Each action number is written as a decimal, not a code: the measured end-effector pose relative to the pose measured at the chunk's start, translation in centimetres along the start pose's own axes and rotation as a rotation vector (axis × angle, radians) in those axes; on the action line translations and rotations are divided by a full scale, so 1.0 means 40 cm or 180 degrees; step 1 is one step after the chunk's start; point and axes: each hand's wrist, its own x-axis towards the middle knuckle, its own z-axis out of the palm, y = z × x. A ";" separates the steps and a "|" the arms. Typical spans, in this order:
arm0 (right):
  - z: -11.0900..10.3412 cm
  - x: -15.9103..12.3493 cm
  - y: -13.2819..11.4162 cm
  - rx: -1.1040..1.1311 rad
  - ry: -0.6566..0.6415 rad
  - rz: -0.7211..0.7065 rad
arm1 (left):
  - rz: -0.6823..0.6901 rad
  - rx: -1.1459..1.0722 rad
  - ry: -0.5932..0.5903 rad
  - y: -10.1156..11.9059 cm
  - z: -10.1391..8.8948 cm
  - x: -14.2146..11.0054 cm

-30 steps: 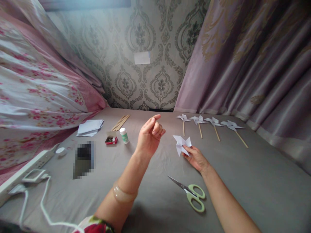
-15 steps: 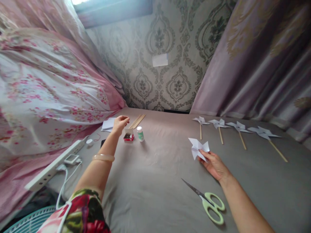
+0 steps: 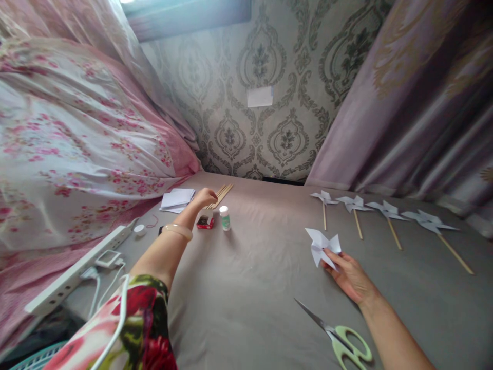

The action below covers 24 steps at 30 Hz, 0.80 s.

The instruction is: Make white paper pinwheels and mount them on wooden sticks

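My right hand [image 3: 348, 275] pinches a white paper pinwheel head [image 3: 321, 246] near its middle, above the sheet. Over at the left, my left hand [image 3: 206, 197] reaches to the near end of a small bundle of thin wooden sticks [image 3: 224, 194]. Its fingers are curled down at the sticks, and whatever is between the fingertips is hidden. Close by stand an open red box [image 3: 205, 221] of small dark pieces and a white bottle with a green label [image 3: 225, 219]. Scissors with pale green handles [image 3: 348, 345] lie below my right hand, blades slightly apart or closed, I cannot tell.
Several paper pinwheels on sticks [image 3: 389, 210] lie in a row at the right. Folded white paper [image 3: 176, 199] is left of my left hand. A white power strip [image 3: 79, 272] with plugged-in cables runs along the left edge, near a round white lid [image 3: 139, 230].
My left hand has moved right and slightly down onto the sticks, uncovering more of the folded paper. My right hand still holds the pinwheel head. The camera view has shifted slightly.
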 end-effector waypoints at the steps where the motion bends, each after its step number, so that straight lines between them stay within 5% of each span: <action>1: -0.001 0.000 0.001 0.0003 0.0003 -0.0003 | -0.0016 0.0168 -0.0047 0.004 0.008 0.013; 14: 0.004 -0.007 -0.004 -0.0072 -0.0086 0.0060 | -0.0338 0.1535 -0.0197 0.020 0.074 0.070; 24: 0.018 -0.014 -0.011 -0.0088 -0.0110 0.0104 | -0.0270 0.1770 -0.0373 0.031 0.050 0.065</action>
